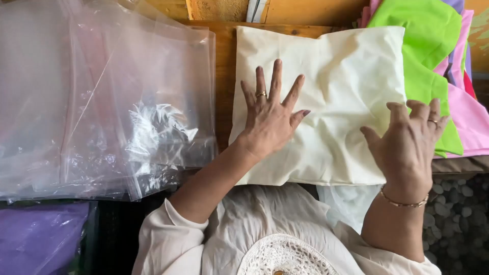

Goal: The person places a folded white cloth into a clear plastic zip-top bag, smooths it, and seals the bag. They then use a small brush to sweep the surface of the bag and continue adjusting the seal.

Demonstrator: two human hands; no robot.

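Observation:
A cream fabric pillowcase, folded into a rectangle and creased, lies on a wooden table. My left hand lies flat on its left half with the fingers spread; a ring is on one finger. My right hand hovers at the pillowcase's right edge, fingers bent and apart, holding nothing. A bracelet circles that wrist.
A stack of clear plastic bags covers the table's left side. Green fabric and pink fabric are piled at the right. A purple bagged item sits lower left. Pebbled ground shows lower right.

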